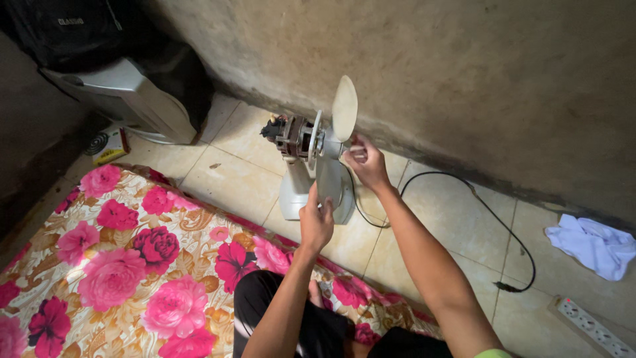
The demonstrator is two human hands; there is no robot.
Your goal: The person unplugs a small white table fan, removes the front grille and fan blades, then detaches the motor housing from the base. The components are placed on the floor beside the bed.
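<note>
A small grey table fan (pixel 296 192) stands on the tiled floor with its guard off and its motor (pixel 286 135) bare. My left hand (pixel 316 221) grips the lower blade (pixel 328 180). The fingers of my right hand (pixel 366 161) pinch the hub at the blades' centre. A pale upper blade (pixel 344 107) points up toward the wall.
A black power cord (pixel 477 205) runs from the fan across the tiles to its plug near a white power strip (pixel 591 326). A white cloth (pixel 591 244) lies at the right. A flowered mattress (pixel 119 258) is under my knees. A grey appliance (pixel 136 96) stands at the back left.
</note>
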